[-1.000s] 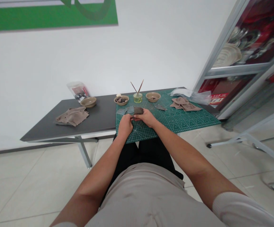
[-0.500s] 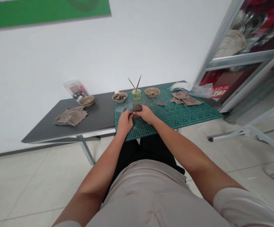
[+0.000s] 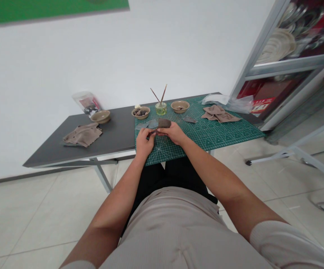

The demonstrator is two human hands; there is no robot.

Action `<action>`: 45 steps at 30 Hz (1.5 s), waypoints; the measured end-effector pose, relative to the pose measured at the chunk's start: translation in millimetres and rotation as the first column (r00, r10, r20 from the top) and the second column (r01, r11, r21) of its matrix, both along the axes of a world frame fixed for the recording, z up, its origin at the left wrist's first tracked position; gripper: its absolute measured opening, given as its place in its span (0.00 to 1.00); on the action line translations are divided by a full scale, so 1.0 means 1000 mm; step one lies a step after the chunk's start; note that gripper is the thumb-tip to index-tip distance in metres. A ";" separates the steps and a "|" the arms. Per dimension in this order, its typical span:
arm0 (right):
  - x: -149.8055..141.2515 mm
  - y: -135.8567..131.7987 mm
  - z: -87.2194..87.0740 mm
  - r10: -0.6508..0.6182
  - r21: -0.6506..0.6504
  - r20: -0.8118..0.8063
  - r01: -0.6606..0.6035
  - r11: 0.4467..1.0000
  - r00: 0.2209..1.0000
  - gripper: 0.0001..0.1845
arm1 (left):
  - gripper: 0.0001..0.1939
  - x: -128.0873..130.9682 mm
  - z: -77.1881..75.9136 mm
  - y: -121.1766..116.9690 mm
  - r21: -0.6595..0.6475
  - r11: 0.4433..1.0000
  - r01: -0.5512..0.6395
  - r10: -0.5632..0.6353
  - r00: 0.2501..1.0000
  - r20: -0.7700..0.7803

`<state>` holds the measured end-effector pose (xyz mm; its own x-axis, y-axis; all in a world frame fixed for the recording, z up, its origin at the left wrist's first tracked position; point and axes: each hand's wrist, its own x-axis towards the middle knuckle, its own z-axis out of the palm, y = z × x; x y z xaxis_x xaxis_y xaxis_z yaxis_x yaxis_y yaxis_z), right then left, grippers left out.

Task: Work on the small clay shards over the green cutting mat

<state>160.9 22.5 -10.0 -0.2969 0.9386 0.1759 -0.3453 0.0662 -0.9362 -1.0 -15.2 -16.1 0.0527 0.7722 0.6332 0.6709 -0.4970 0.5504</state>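
Observation:
Over the green cutting mat [image 3: 178, 144] my two hands meet with their fingertips close together. My right hand [image 3: 175, 133] is closed around a dark brown, sheet-like piece [image 3: 164, 123] that sticks up past its fingers and looks bent; its kind is unclear. My left hand [image 3: 145, 141] pinches a small dark thing [image 3: 154, 132] at the fingertips, partly hidden and too small to name. Grey sheet pieces [image 3: 151, 124] lie on the mat just beyond my left hand. Another grey piece [image 3: 190, 119] rests to the right of my right hand.
Behind the hands stand a bowl of dark lumps [image 3: 141, 112], a glass jar with two brushes [image 3: 161, 108] and another bowl [image 3: 180, 106]. A brown cloth [image 3: 219, 113] and plastic bag [image 3: 239, 104] lie right. Leftward are a cloth [image 3: 83, 135], bowl [image 3: 100, 116] and clear container [image 3: 85, 101].
The brown piece has turned slightly in my right hand and shows more of its face. My left fingers have shifted a little left. The camera view has moved slightly.

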 end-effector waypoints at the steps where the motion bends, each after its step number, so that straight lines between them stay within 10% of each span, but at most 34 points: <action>1: 0.000 0.000 0.000 0.005 -0.002 0.001 -0.005 1.000 1.000 0.22 | 0.04 0.000 -0.001 0.000 -0.014 1.000 0.008 -0.008 1.000 0.016; 10: 0.003 0.002 -0.001 0.060 -0.035 -0.028 -0.061 0.998 0.998 0.22 | 0.07 0.002 -0.005 0.005 -0.165 0.983 0.084 -0.048 0.977 0.210; 45: -0.002 0.002 0.000 0.009 -0.024 0.095 -0.007 1.000 0.995 0.22 | 0.05 -0.004 -0.002 -0.001 -0.118 0.993 0.025 -0.017 0.998 0.066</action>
<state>158.8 24.0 -10.2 -0.3189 0.9396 0.1242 -0.2547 0.0412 -0.9661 -4.9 -16.1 -18.5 0.0317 0.8410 0.5401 0.6218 -0.4396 0.6482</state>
